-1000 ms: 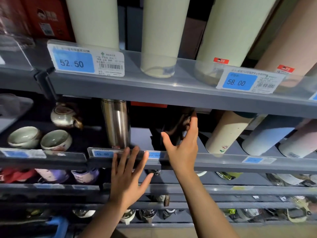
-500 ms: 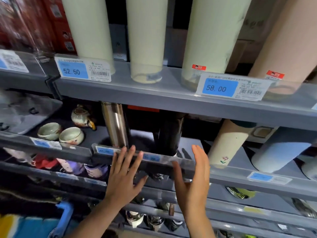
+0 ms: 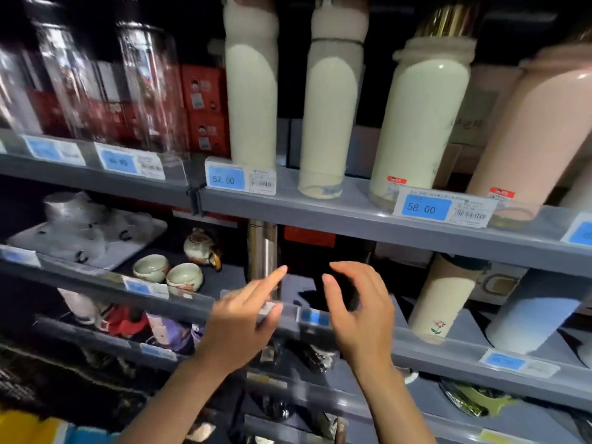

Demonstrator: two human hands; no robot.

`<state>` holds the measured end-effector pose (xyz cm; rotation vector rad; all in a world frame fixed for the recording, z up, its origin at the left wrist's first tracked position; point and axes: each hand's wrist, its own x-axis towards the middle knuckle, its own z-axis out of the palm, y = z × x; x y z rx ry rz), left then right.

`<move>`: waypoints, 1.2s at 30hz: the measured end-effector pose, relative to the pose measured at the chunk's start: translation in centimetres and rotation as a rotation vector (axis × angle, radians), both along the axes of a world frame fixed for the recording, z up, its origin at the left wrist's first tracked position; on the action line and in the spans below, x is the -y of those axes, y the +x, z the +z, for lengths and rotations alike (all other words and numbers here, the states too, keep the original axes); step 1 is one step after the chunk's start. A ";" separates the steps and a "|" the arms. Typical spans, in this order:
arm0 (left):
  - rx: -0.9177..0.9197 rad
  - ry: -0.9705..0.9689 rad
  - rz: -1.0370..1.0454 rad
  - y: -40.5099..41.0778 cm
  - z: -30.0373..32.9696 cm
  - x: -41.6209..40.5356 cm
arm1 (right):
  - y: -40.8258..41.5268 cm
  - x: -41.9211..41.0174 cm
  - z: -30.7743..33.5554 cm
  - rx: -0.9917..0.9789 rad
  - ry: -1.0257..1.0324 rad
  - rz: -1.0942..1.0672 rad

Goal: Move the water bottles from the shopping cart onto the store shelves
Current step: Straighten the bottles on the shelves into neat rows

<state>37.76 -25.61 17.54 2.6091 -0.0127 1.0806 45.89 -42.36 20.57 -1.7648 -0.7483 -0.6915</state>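
Bottles stand on the grey store shelves, none of them held. Nearest, the left hand (image 3: 238, 326) hovers before the middle shelf (image 3: 448, 344) edge, fingers loosely spread with the forefinger reaching forward, gripping nothing. Just beside it, the right hand (image 3: 358, 312) hangs with fingers relaxed and slightly curled, also empty. Directly behind the hands, a black bottle (image 3: 333, 277) stands upright on the middle shelf, with a steel bottle (image 3: 262, 251) just left of it and a cream flowered bottle (image 3: 442, 296) to the right. Farther left sit two ceramic cups (image 3: 168, 272) and a small teapot (image 3: 201, 246). On the upper shelf (image 3: 320, 213), tall cream bottles (image 3: 253, 100) stand behind price tags reading 52.50 (image 3: 227, 179) and 58.00 (image 3: 423, 208).
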 end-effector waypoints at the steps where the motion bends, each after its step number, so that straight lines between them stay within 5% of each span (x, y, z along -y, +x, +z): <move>1: 0.055 -0.009 -0.008 -0.5 2.3 -0.8 | -0.2 -1.1 1.6 0.043 -0.001 0.049; 9: 0.494 -0.022 0.059 -3.8 19.0 -8.2 | -1.1 -7.9 17.8 0.483 -0.083 0.227; 18: 0.600 0.116 0.099 -1.8 31.5 -11.0 | -1.0 -8.2 33.0 0.648 -0.167 -0.012; 36: 0.734 0.252 0.253 6.9 35.7 -14.4 | 1.5 -9.1 42.4 0.807 -0.382 -0.391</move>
